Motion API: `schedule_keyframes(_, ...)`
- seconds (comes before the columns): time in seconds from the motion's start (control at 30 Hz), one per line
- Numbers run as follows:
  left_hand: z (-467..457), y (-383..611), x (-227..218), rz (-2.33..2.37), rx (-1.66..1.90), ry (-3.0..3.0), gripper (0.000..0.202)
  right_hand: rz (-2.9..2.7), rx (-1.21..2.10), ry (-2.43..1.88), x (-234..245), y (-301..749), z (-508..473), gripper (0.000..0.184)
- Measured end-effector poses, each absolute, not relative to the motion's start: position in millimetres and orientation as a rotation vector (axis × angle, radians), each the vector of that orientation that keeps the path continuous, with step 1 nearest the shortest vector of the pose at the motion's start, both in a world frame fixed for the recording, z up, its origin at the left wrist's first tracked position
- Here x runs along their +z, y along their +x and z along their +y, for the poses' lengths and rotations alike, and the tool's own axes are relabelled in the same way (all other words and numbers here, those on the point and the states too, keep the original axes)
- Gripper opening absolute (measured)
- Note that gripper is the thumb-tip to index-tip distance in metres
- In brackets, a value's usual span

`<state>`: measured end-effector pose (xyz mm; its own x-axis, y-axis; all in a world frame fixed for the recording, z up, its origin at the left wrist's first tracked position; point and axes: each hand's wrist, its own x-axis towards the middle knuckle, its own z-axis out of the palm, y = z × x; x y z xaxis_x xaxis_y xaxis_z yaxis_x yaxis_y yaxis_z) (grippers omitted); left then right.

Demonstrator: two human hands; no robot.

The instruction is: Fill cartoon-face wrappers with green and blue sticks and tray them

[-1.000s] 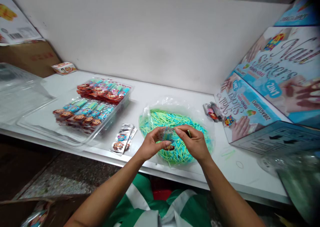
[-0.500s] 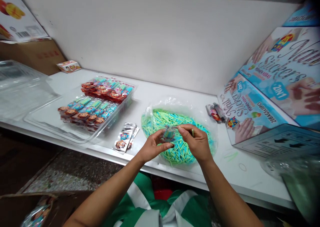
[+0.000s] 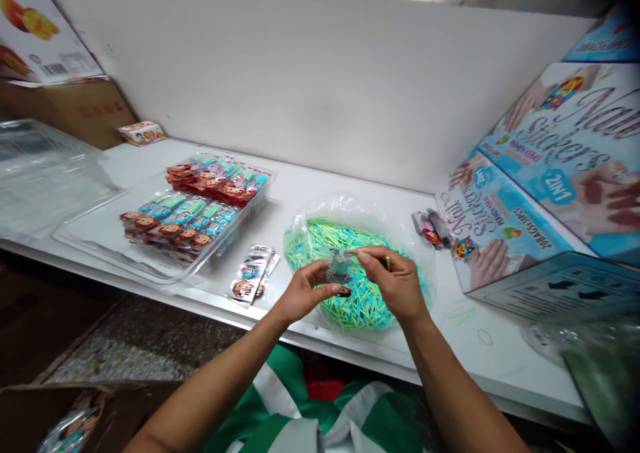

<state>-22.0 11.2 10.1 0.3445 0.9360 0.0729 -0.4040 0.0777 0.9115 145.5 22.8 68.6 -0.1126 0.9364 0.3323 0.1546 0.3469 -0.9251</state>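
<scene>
Between my hands is a small clear printed sachet (image 3: pixel 340 266) with pale green sticks showing inside. My left hand (image 3: pixel 307 296) grips its left and lower side with thumb and fingers. My right hand (image 3: pixel 395 280) pinches its upper right edge between thumb and forefinger. Both hands hover over a clear plastic bag (image 3: pixel 300 230) that lies open and full of short green and blue sticks (image 3: pixel 365 310). Left of the bag, a few flat printed sachets (image 3: pixel 250 274) overlap on the white table (image 3: pixel 295 180).
A clear plastic tray (image 3: pixel 150 276) holds two rows of filled sachets (image 3: pixel 183 220). Blue printed cartons (image 3: pixel 505 206) stack at the right. Two small packets (image 3: pixel 431 228), loose green sticks (image 3: pixel 461 314) and a rubber band (image 3: pixel 485 337) lie nearby. Cardboard boxes (image 3: pixel 70 103) stand far left.
The view has shifted slightly. Both hands keep their hold on the sachet, which is turned a little so its green sticks show more plainly.
</scene>
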Motion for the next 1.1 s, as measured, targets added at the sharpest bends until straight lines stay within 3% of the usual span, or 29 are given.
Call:
schedule_keyframes(0.13,11.1,-23.2,7.2,0.676,1.111,1.058,0.025,-1.572,0.916,-1.022,72.6,143.1,25.0,0.010)
schedule_keyframes(0.27,9.6,-26.6,10.6,0.642,1.160,1.044,0.035,-1.610,0.908,-1.024,71.9,139.9,25.7,0.011)
schedule_keyframes(0.43,12.6,-32.7,23.7,0.697,1.295,1.068,0.034,-1.671,0.900,-1.013,68.0,135.6,24.0,0.010)
schedule_keyframes(0.6,17.7,-30.8,32.9,0.709,1.266,1.036,0.019,-1.713,0.890,-0.977,67.7,131.6,21.5,0.010)
schedule_keyframes(1.1,14.9,-26.6,44.7,0.550,1.241,0.848,0.027,-1.682,0.878,-0.998,64.7,130.7,19.3,0.012)
